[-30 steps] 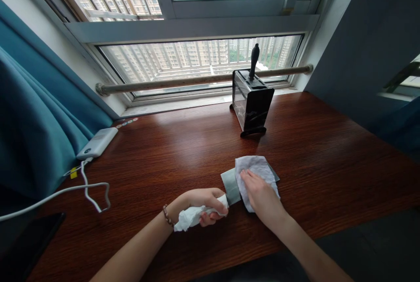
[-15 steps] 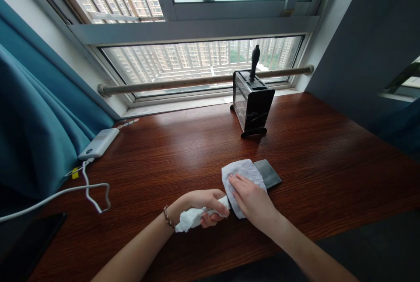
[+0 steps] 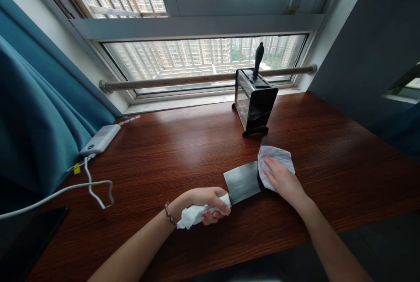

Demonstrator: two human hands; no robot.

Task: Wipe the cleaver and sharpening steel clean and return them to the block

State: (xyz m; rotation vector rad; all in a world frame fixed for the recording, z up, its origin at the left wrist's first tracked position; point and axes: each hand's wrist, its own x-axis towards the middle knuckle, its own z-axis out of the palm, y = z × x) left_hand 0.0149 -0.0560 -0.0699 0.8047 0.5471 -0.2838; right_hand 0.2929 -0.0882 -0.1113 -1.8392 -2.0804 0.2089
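A cleaver with a wide grey rectangular blade (image 3: pixel 243 181) lies flat on the brown wooden table. My left hand (image 3: pixel 215 203) is closed round its handle, with crumpled white tissue (image 3: pixel 193 216) wrapped about the grip; the handle itself is hidden. My right hand (image 3: pixel 284 181) presses a folded white cloth (image 3: pixel 278 157) down at the blade's far right end, fingers laid over the cloth. Part of the blade's tip end is covered by the cloth. A beaded bracelet circles my left wrist.
A black knife block (image 3: pixel 257 102) with one black handle upright stands near the window. A white power bank (image 3: pixel 101 140) with a white cable (image 3: pixel 59 194) lies left, beside a blue curtain (image 3: pixel 42 111). A dark flat device (image 3: pixel 36 238) rests at the table's left front.
My right hand and the white cloth have slid right along the blade, from near the handle to the far end, uncovering most of the blade. My left hand keeps its grip.
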